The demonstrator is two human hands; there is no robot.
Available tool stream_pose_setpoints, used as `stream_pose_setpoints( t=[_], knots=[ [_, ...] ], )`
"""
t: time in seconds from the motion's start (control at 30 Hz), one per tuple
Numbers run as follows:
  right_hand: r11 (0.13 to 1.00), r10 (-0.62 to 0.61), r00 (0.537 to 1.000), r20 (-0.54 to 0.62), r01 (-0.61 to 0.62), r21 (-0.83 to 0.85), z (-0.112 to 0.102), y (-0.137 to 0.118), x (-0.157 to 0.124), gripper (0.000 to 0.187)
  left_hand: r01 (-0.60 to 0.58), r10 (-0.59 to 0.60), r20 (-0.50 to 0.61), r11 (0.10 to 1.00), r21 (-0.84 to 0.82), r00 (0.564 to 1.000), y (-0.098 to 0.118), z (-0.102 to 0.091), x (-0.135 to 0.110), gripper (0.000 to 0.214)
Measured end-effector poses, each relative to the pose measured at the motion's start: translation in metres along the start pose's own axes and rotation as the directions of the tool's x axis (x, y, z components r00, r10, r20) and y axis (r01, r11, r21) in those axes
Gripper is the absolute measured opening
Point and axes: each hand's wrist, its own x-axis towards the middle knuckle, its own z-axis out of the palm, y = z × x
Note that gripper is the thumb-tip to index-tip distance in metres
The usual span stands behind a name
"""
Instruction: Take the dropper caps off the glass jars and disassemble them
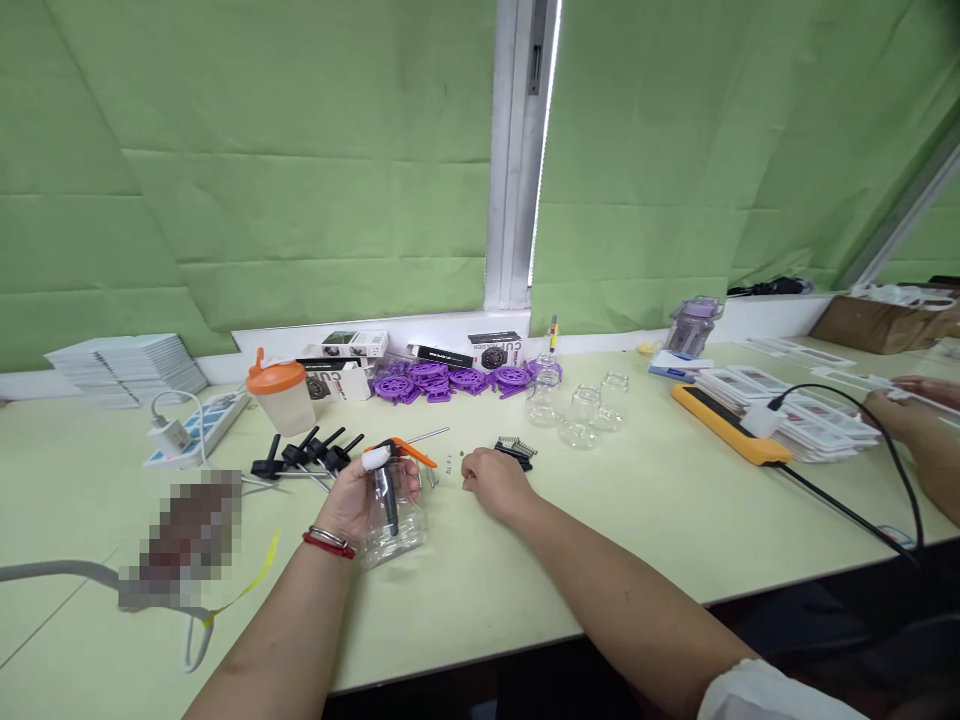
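My left hand [358, 497] is closed around a clear plastic jar [396, 522] that has a black part and an orange lever [411, 452] at its top; a white cot covers one fingertip. My right hand [491, 480] rests on the table just right of it, fingers curled in a pinch near some tiny dark parts [448, 461]. What that pinch holds is too small to make out. A small pile of metal springs [516, 446] lies just beyond the right hand. Several black handle pieces [311, 452] lie left of the jar.
Three empty clear jars [579, 410] stand mid-table, purple plastic parts [450, 380] and small boxes behind them. An orange-lidded cup [282, 394] and power strip [201, 424] sit at left. A yellow device [727, 424] with a black cable lies right, where another person's hand [896, 408] handles cards.
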Motion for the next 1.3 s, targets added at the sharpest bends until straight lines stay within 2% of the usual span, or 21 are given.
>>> stream_pose_setpoints(
  t=[0.2,0.37,0.73,0.83,0.93,1.0,1.03,1.1,1.17,1.2,1.23,1.3],
  knots=[
    [0.999,-0.025,0.999,-0.043,0.026,0.023,0.005,0.002,0.003,0.010,-0.002,0.002,0.038,1.000,0.012,0.999,0.001,0.000,0.000,0.018],
    [0.998,-0.064,0.997,-0.037,0.064,0.008,0.006,0.000,0.002,0.014,-0.012,0.011,0.020,0.999,0.037,1.000,0.000,-0.001,0.000,0.019],
    [0.999,-0.032,0.999,-0.031,0.031,-0.037,0.003,0.001,0.009,0.021,-0.004,0.004,0.059,1.000,0.007,0.998,-0.001,-0.005,0.001,0.020],
    [0.999,-0.011,0.997,-0.075,0.013,0.035,-0.002,-0.001,0.007,0.017,-0.011,0.011,0.062,1.000,0.002,0.998,0.000,-0.005,0.000,0.020],
    [0.961,0.016,0.989,-0.150,0.026,0.274,-0.008,-0.007,-0.001,0.019,-0.024,0.024,0.051,1.000,-0.012,0.998,-0.002,0.000,0.000,0.024],
    [0.847,-0.008,0.994,-0.106,0.063,0.528,-0.011,-0.015,-0.011,0.034,-0.082,0.083,0.026,0.996,-0.043,0.996,-0.005,0.005,0.001,0.027],
    [0.747,-0.049,0.998,-0.043,0.065,0.661,-0.012,-0.019,-0.016,0.041,-0.135,0.136,0.004,0.989,-0.067,0.991,-0.008,0.008,0.001,0.027],
    [0.481,-0.170,0.980,0.104,-0.010,0.877,-0.012,-0.027,-0.025,0.047,-0.274,0.270,-0.051,0.956,-0.107,0.962,-0.012,0.014,0.002,0.027],
    [0.205,-0.251,0.947,0.202,-0.152,0.967,-0.014,-0.032,-0.031,0.053,-0.359,0.352,-0.077,0.927,-0.109,0.933,-0.014,0.017,0.002,0.031],
    [0.097,-0.249,0.942,0.225,-0.207,0.974,-0.015,-0.033,-0.032,0.059,-0.382,0.375,-0.079,0.920,-0.092,0.924,-0.014,0.018,0.002,0.032],
    [0.012,-0.220,0.947,0.234,-0.237,0.971,-0.017,-0.033,-0.032,0.063,-0.400,0.396,-0.076,0.914,-0.060,0.915,-0.013,0.017,0.002,0.033],
    [-0.091,-0.109,0.970,0.218,-0.229,0.969,-0.020,-0.030,-0.029,0.059,-0.444,0.447,-0.066,0.894,0.061,0.892,-0.011,0.013,0.001,0.031]
  ],
)
